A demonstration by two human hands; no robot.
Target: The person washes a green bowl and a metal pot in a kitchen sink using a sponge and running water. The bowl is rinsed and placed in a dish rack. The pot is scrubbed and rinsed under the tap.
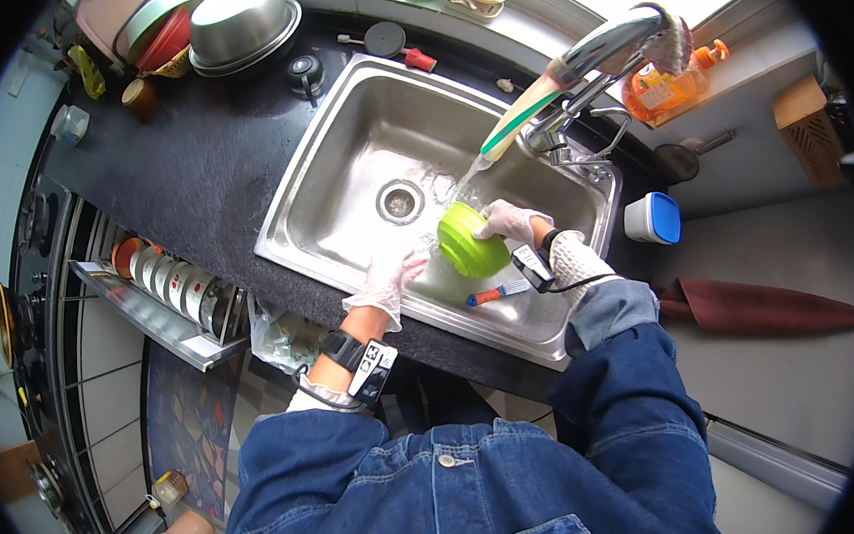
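My right hand [512,221], in a thin clear glove, grips the rim of a lime-green bowl [472,247] held tilted over the sink [339,163]. Water runs from a pale hose with a green stripe [514,125] on the faucet [577,135] and lands close to the bowl's far side. To the left of the bowl, my left hand [393,274] is gloved too, its fingers stretched out and holding nothing visible. A small brush [498,292] with an orange and blue handle lies in the sink below the bowl.
An orange soap pump bottle [662,86] stands behind the faucet. A white tub with a blue lid [653,219] sits right of the sink. Metal basins [243,25] are stacked at the back left. An open dish drawer [164,308] juts out at the left.
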